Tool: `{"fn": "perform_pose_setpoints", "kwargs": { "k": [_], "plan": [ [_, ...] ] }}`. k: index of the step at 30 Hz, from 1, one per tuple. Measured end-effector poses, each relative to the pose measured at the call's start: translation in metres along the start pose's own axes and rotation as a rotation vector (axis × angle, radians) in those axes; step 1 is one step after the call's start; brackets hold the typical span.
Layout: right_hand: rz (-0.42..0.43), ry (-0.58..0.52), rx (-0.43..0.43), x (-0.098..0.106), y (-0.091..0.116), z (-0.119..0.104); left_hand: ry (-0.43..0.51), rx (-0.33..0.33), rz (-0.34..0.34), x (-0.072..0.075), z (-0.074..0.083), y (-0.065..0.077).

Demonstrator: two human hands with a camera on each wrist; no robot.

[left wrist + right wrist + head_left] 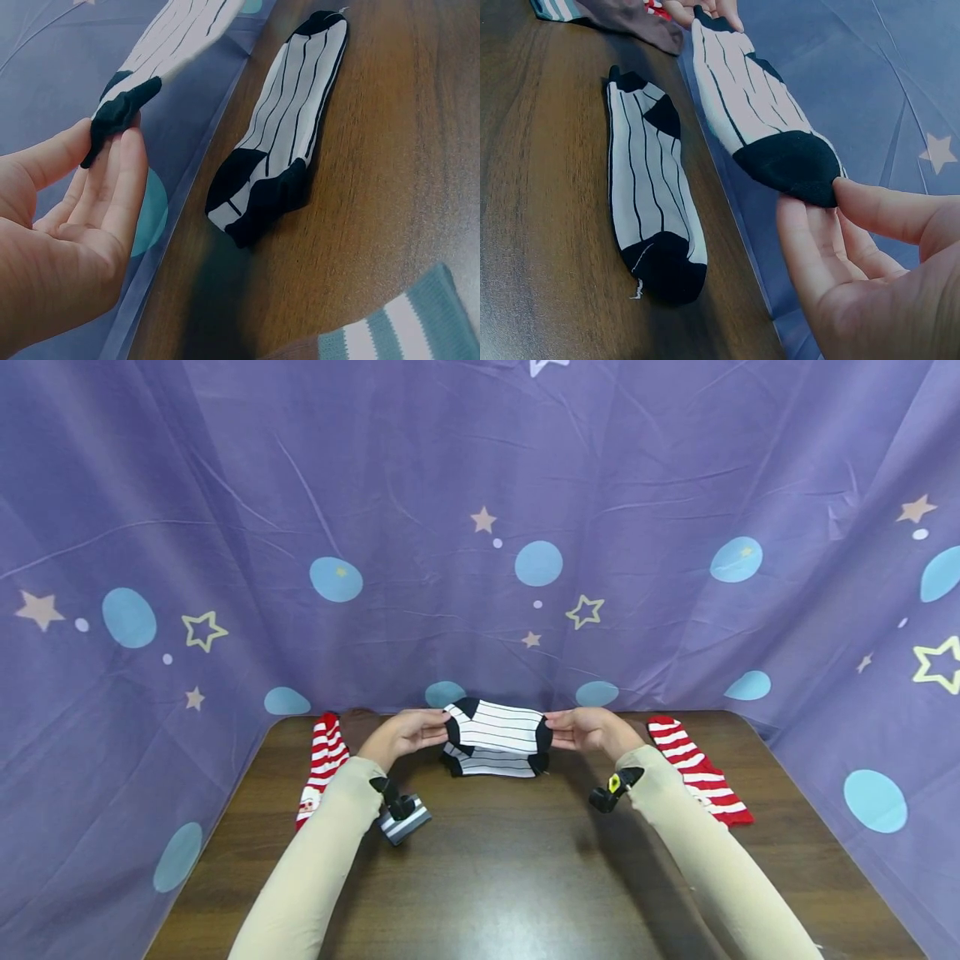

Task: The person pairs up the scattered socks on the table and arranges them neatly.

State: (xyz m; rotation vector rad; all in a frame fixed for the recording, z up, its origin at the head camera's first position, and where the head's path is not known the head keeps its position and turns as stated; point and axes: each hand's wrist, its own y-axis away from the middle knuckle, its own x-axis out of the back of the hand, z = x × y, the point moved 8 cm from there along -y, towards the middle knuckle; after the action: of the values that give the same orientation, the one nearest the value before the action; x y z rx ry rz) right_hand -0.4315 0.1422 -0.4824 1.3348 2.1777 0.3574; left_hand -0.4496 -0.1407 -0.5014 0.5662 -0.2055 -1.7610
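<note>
Your left hand (405,735) pinches the black cuff of a striped white sock (498,727); your right hand (588,731) pinches its black toe, fingers closed on fabric both sides. You hold it between your hands, off the desk (510,877). The matching sock (649,172) lies on the desk (loose thread at its toe). Grey-and-white sock (408,828) shows by your left wrist; a red-striped sock (693,764) lies beyond your right arm.
</note>
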Motion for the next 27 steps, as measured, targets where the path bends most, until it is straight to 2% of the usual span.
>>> {"fn": "perform_pose_setpoints", "kwargs": {
  "k": [8,15,27],
  "plan": [
    [0.013,0.003,-0.003,0.006,-0.007,0.005,0.013,0.007,-0.016,0.001,-0.002,0.002],
    [0.038,0.053,-0.018,0.013,-0.016,0.015,-0.011,0.022,-0.028,0.002,-0.007,0.002],
    [0.064,0.049,-0.022,0.015,-0.025,0.022,-0.040,0.017,-0.031,0.006,-0.015,0.000]
  ]
}}
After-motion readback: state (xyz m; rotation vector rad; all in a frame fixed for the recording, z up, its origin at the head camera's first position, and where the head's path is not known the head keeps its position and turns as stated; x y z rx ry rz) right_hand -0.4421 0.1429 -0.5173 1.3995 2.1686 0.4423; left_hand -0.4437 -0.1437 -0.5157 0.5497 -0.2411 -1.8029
